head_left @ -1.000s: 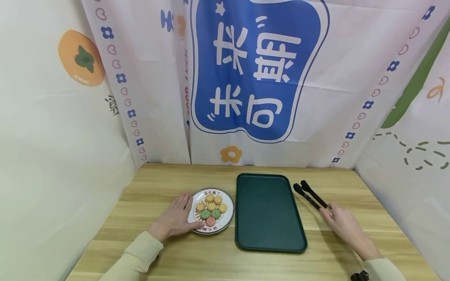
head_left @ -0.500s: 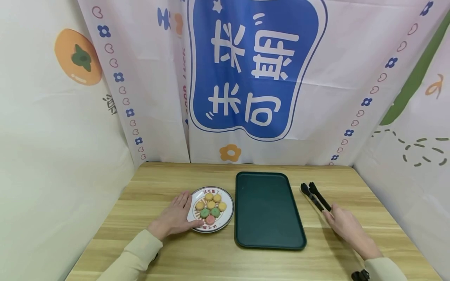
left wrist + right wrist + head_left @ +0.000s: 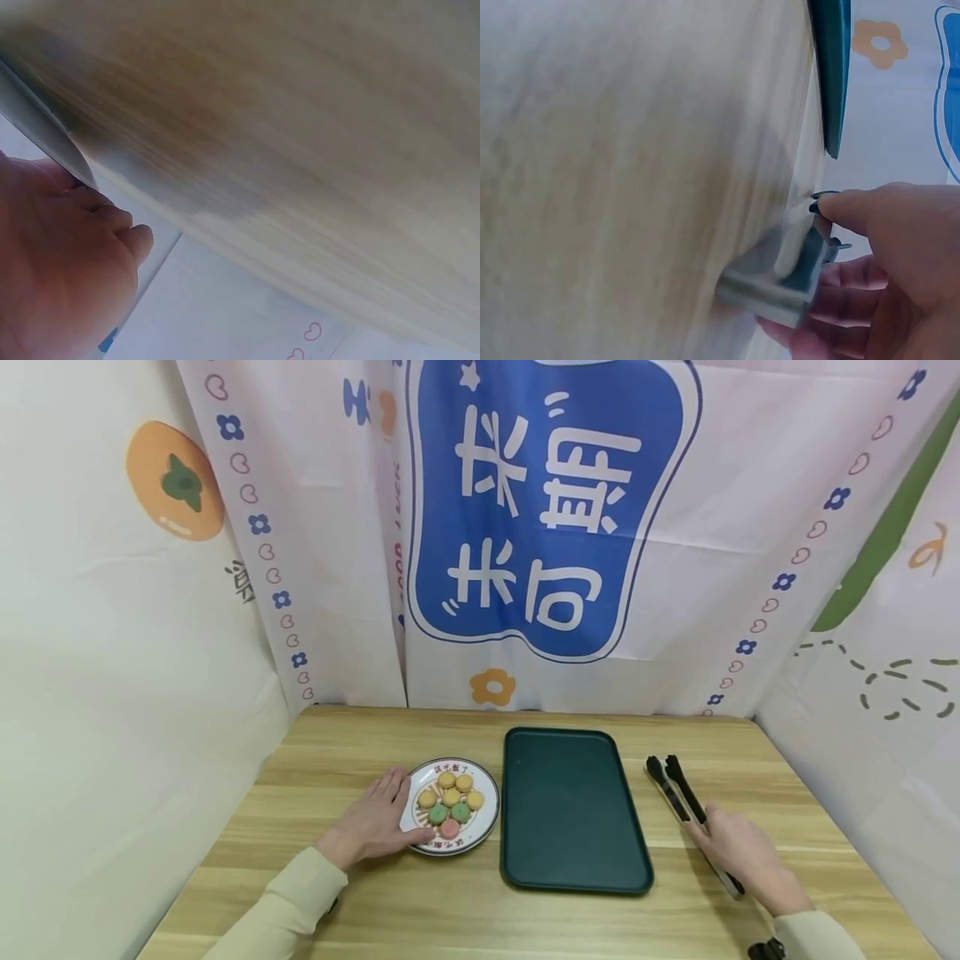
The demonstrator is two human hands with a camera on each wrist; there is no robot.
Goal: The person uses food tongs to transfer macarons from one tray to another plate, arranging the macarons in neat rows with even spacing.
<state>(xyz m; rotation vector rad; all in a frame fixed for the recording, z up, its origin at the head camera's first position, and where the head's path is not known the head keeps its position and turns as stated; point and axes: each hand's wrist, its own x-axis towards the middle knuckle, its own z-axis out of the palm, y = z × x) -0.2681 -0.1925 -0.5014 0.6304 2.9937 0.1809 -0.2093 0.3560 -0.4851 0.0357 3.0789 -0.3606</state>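
Observation:
A white plate [image 3: 486,827] with red lettering carries several yellow macarons [image 3: 451,797], two green macarons [image 3: 460,812] and one pink macaron [image 3: 449,829]. My left hand [image 3: 378,823] rests at the plate's left side, fingers extended on the rim and thumb along the front edge. In the left wrist view the plate's edge [image 3: 45,124] meets that hand. At the right, my right hand [image 3: 742,852] grips a pair of tongs [image 3: 666,787] around the middle, black tips pointing away. The right wrist view shows the tongs' metal rear end [image 3: 769,296] near the tabletop, fingers partly hidden behind it.
A dark green rectangular tray [image 3: 577,814] lies between the plate and the tongs, its raised rim close to the plate. All this stands on a wooden table [image 3: 375,910]. Printed cloth [image 3: 337,568] hangs behind and along both sides.
The tongs have shifted right and towards me in my right hand, and their rear end now shows below it. My left hand and the plate stay in place.

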